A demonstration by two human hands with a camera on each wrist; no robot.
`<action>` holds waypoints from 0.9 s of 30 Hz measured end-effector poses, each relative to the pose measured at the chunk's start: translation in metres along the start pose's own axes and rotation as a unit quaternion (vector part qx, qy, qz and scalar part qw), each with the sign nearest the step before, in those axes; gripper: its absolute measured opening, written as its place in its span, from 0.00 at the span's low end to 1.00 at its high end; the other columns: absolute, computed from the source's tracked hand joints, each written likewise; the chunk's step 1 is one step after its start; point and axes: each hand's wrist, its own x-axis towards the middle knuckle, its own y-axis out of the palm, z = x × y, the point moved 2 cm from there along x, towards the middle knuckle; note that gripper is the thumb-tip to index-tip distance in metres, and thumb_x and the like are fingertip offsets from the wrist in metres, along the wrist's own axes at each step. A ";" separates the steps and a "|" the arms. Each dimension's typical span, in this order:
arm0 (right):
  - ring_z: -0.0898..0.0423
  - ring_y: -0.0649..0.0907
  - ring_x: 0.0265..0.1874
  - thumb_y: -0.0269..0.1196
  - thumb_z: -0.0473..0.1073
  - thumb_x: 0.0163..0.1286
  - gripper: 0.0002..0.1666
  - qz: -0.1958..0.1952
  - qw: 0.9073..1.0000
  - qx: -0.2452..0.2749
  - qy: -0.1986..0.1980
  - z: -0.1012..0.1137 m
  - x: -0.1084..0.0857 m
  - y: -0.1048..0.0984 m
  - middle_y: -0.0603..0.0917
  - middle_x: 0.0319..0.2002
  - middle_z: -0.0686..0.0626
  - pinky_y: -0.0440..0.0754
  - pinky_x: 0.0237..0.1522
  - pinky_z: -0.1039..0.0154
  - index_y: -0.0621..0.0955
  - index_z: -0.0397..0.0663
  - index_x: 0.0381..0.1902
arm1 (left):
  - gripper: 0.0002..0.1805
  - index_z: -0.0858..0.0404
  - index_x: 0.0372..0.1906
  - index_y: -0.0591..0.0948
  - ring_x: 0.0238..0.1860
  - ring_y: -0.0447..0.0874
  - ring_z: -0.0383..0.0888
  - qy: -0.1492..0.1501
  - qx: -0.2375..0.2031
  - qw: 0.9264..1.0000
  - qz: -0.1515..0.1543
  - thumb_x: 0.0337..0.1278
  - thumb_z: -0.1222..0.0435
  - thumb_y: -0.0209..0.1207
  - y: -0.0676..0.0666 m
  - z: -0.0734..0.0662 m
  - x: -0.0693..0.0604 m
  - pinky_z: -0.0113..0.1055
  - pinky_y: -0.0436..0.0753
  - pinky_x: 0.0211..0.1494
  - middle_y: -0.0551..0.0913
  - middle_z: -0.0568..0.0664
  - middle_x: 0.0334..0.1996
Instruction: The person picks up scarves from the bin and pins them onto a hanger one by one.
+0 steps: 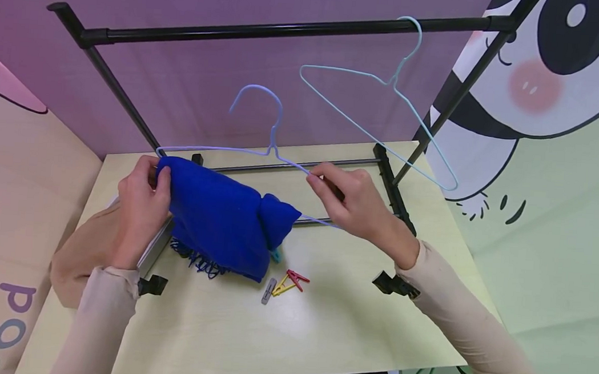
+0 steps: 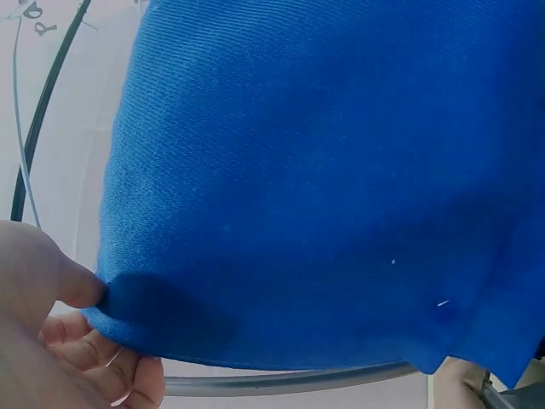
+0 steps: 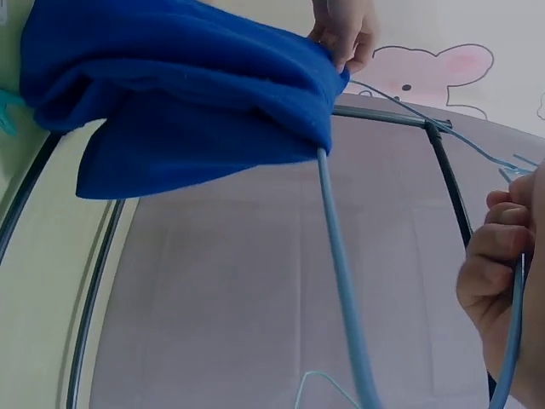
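A blue scarf [image 1: 215,216] with a dark fringe hangs folded over the lower bar of a purple-blue wire clothes hanger [image 1: 281,112]. At the scarf's upper left corner, my left hand [image 1: 141,200] pinches the cloth between thumb and fingers; the left wrist view shows the thumb [image 2: 78,285] on the fabric. My right hand [image 1: 352,201] grips the hanger's right shoulder wire, holding it in the air above the table. In the right wrist view the bar [image 3: 345,273] comes out of the scarf's bunched end. The hanger's hook is free of the rack.
A black rack's top bar [image 1: 247,33] crosses the back, with a light-blue hanger [image 1: 419,39] hooked at its right. Red [image 1: 298,278], yellow [image 1: 284,291] and grey clothespins [image 1: 269,291] lie on the table [image 1: 321,337]. Brown cloth [image 1: 87,248] is at the left, beneath my left arm.
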 end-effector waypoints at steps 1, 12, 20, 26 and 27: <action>0.65 0.63 0.13 0.58 0.33 0.71 0.03 0.003 1.000 -0.002 0.005 0.000 0.001 0.000 0.66 0.16 0.56 0.59 0.18 0.70 0.80 0.41 0.38 | 0.14 0.72 0.49 0.78 0.30 0.76 0.47 0.001 -0.003 1.000 -0.003 0.73 0.64 0.51 0.000 0.000 0.000 0.23 0.70 0.33 0.81 0.61 0.31; 0.65 0.64 0.14 0.62 0.30 0.67 0.05 0.034 0.999 0.034 0.007 0.004 0.005 -0.002 0.66 0.17 0.57 0.60 0.19 0.71 0.81 0.43 0.37 | 0.24 0.63 0.67 0.70 0.64 0.66 0.55 0.082 0.028 0.996 -0.030 0.70 0.61 0.56 0.003 -0.014 -0.001 0.49 0.67 0.64 0.70 0.60 0.63; 0.64 0.64 0.15 0.62 0.36 0.71 0.04 0.037 0.997 0.027 0.066 -0.004 -0.005 -0.011 0.67 0.16 0.58 0.61 0.20 0.69 0.83 0.46 0.35 | 0.12 0.68 0.43 0.78 0.39 0.74 0.54 0.195 0.032 0.980 0.038 0.76 0.63 0.50 0.012 -0.027 0.007 0.48 0.73 0.47 0.77 0.59 0.38; 0.61 0.64 0.16 0.61 0.39 0.73 0.16 0.096 0.973 0.059 0.201 -0.019 -0.036 -0.031 0.65 0.16 0.58 0.62 0.21 0.65 0.76 0.55 0.23 | 0.11 0.69 0.42 0.77 0.34 0.70 0.53 0.182 0.038 0.982 0.005 0.76 0.64 0.49 0.006 -0.024 0.005 0.43 0.71 0.36 0.71 0.60 0.34; 0.60 0.63 0.15 0.59 0.39 0.74 0.18 0.096 0.969 0.069 0.218 -0.023 -0.043 -0.031 0.64 0.16 0.57 0.61 0.20 0.64 0.74 0.55 0.21 | 0.11 0.69 0.42 0.76 0.33 0.70 0.52 0.178 0.043 0.983 0.003 0.77 0.64 0.49 0.004 -0.024 0.004 0.43 0.71 0.35 0.71 0.59 0.34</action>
